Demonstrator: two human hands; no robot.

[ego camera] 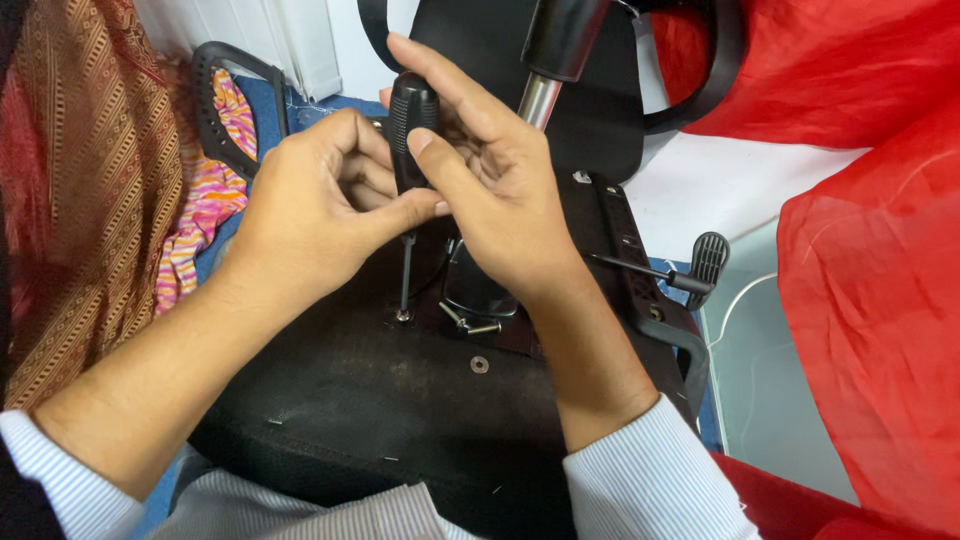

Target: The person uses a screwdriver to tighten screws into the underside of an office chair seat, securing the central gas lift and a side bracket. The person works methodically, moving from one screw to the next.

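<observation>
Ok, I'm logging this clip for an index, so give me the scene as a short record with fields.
view: head camera, looking down at both hands
left hand: left hand wraps the lower part of the screwdriver handle
right hand: right hand grips the upper part of the handle
tool: black-handled screwdriver, upright, tip on a screw in the chair underside
loose parts: two bolts and a washer lying on the underside
nearby: lever, red fabric, chrome column
</observation>
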